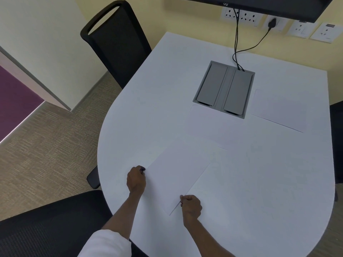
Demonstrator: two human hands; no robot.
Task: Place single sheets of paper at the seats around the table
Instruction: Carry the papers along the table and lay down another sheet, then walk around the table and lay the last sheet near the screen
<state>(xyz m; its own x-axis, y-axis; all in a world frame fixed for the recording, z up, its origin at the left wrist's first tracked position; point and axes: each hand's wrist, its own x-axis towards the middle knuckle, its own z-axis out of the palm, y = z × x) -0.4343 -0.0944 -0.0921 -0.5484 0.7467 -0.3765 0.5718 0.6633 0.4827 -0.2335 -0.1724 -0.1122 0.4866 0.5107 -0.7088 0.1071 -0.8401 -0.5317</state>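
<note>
A white sheet of paper [176, 175] lies slanted on the white table [148, 108] near its front left edge. My left hand [136, 179] pinches the sheet's left edge. My right hand [191, 205] pinches its lower right edge. A second sheet [211, 125] lies in the middle of the table, just below the grey cable box. A third sheet [280, 110] lies at the right, by the right-hand seat.
A grey cable box [224, 88] is set into the table, with black cables [236, 43] running up to wall sockets. Black chairs stand at the far left [115, 39], near left [46, 227] and right edge [336, 138]. A monitor [259, 6] hangs above.
</note>
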